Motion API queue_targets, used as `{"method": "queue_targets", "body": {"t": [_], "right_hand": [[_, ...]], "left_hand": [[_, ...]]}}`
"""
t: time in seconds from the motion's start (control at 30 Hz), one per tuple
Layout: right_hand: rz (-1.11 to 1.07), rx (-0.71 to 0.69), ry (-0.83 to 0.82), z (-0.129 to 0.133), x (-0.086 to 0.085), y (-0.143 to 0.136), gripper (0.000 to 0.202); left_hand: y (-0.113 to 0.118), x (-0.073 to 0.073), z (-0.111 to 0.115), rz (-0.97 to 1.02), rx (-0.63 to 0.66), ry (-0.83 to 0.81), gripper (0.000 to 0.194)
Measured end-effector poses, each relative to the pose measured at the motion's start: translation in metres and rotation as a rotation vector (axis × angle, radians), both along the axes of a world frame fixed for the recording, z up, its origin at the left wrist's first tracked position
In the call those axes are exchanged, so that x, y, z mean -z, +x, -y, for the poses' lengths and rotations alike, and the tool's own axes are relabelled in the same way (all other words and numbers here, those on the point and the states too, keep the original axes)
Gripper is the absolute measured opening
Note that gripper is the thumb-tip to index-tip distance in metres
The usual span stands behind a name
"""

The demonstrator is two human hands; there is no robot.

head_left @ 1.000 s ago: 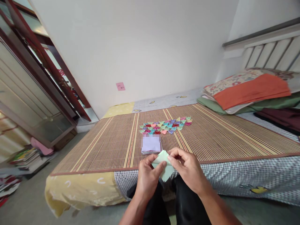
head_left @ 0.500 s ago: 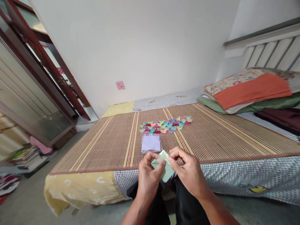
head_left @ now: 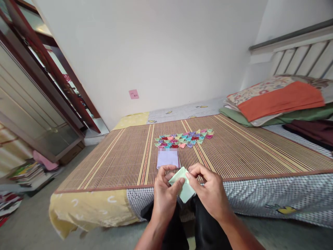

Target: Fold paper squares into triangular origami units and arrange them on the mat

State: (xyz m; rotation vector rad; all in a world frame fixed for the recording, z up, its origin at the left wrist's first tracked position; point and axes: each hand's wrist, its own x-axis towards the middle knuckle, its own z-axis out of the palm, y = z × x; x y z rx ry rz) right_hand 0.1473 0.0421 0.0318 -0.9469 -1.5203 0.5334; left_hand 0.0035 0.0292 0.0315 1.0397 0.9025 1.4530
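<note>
Between my hands is a folded sheet of pale green origami paper (head_left: pixel 186 192), held diamond-wise in front of the bed's edge. My left hand (head_left: pixel 166 189) pinches its left side, thumb lying across the front. On the right side, my right hand (head_left: pixel 206 185) grips the paper between thumb and curled fingers. Just beyond my left fingers lies a stack of pale lilac paper squares (head_left: pixel 168 159) on the mat. Farther back, several small folded paper pieces (head_left: pixel 183 138) in many colours stand in rows.
A striped bamboo mat (head_left: pixel 117 156) covers the bed. Folded bedding with an orange band (head_left: pixel 283 99) is piled at the right by the headboard. Books (head_left: pixel 26 173) are stacked low at the left, near a glazed cabinet (head_left: pixel 39 114). A pink note (head_left: pixel 133 94) is on the wall.
Both hands keep their hold on the green paper. Its top corner has shifted slightly right, and the upper part now looks flatter.
</note>
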Motion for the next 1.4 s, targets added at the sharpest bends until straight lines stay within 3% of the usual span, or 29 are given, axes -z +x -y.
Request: {"method": "queue_targets", "body": {"t": [0.1, 0.2, 0.43, 0.63, 0.77, 1.07, 1.4], "right_hand": [[-0.009, -0.004, -0.018, -0.001, 0.001, 0.0, 0.024], [-0.065, -0.042, -0.124, -0.002, 0.001, 0.001, 0.01], [-0.127, -0.327, -0.362, -0.004, -0.002, 0.01, 0.028], [-0.109, -0.343, -0.356, -0.004, -0.003, 0.014, 0.025], [-0.039, -0.365, -0.324, -0.004, -0.006, 0.014, 0.022], [-0.15, -0.355, -0.386, -0.003, -0.005, 0.006, 0.029], [-0.369, -0.358, -0.449, -0.008, 0.005, -0.001, 0.041]], "left_hand": [[-0.001, -0.001, 0.0, 0.008, 0.002, -0.01, 0.05], [-0.001, -0.002, 0.001, -0.01, -0.002, -0.011, 0.051], [-0.002, -0.002, 0.0, -0.091, 0.019, -0.009, 0.044], [-0.005, -0.008, -0.003, -0.152, 0.071, -0.127, 0.042], [-0.007, -0.008, -0.004, -0.22, 0.114, -0.12, 0.041], [-0.004, -0.006, -0.008, 0.055, 0.062, -0.155, 0.032], [0.002, -0.004, -0.007, 0.113, 0.003, -0.126, 0.026]]}}
